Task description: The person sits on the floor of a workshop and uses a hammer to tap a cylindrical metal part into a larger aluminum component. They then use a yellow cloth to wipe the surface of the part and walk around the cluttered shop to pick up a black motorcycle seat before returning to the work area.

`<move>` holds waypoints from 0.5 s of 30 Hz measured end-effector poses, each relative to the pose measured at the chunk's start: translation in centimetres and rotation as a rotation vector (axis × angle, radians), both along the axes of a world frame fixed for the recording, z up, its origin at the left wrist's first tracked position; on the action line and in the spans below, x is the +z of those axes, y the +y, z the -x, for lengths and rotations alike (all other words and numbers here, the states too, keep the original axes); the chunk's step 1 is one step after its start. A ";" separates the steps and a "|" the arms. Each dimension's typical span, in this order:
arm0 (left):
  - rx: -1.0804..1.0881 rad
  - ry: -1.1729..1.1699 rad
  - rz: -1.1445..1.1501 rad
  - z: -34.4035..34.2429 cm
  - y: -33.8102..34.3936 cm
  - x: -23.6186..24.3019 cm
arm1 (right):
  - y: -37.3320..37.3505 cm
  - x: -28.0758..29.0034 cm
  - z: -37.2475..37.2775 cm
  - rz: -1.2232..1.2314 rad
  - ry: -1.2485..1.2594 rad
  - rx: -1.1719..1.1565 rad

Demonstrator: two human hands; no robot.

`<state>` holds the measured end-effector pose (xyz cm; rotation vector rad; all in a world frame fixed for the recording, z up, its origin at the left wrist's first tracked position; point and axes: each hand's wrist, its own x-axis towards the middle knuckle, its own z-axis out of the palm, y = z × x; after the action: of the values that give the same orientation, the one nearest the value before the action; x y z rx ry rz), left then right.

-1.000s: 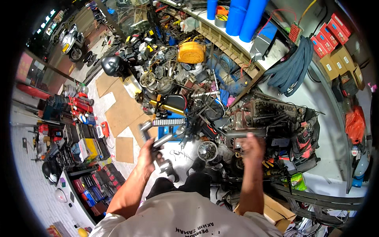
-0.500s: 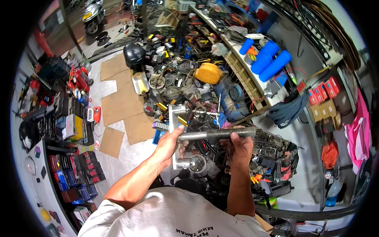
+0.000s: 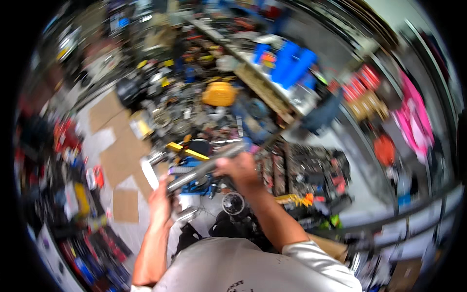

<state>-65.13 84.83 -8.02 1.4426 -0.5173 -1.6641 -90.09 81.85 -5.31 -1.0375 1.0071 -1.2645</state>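
I hold a motorcycle steering stem [image 3: 194,176] slanting in front of me, a grey metal tube rising to the right from a pale fork yoke [image 3: 149,173]. My left hand [image 3: 161,200] grips the low end, where tube and yoke meet. Toward the upper end, my right hand [image 3: 238,168] is closed on the tube; motion smears its fingers. One bright cylindrical clamp of the yoke shows beyond my left hand, another below it. Near my feet, a round clear-looking thing [image 3: 233,203] lies below my right forearm.
Piled parts cover the floor ahead, with a yellow round case [image 3: 219,93] among them. Brown cardboard [image 3: 121,160] lies at left. A workbench edge [image 3: 262,92] runs along the right, bearing blue cylinders [image 3: 294,65]. Pink cloth [image 3: 413,114] hangs far right.
The view has swung, blurring the scene. The steering stem has tilted from nearly level to slanting, its yoke end lower at left. Both hands keep hold of it.
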 end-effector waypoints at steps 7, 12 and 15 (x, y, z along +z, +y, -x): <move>-0.016 0.166 -0.092 2.1 0.6 -1.6 | 3.0 -3.5 1.6 -0.024 -0.080 -0.088; -0.134 0.338 -0.271 4.3 -0.3 -5.6 | 7.4 -7.8 7.8 0.046 0.170 -0.128; -0.059 0.364 -0.381 4.9 -0.4 -10.1 | 10.4 -11.7 12.3 -0.110 0.127 -0.284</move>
<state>-70.03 84.42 -18.13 1.3441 -0.0382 -2.0966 -102.40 92.29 -16.97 -0.9207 1.3437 -1.3662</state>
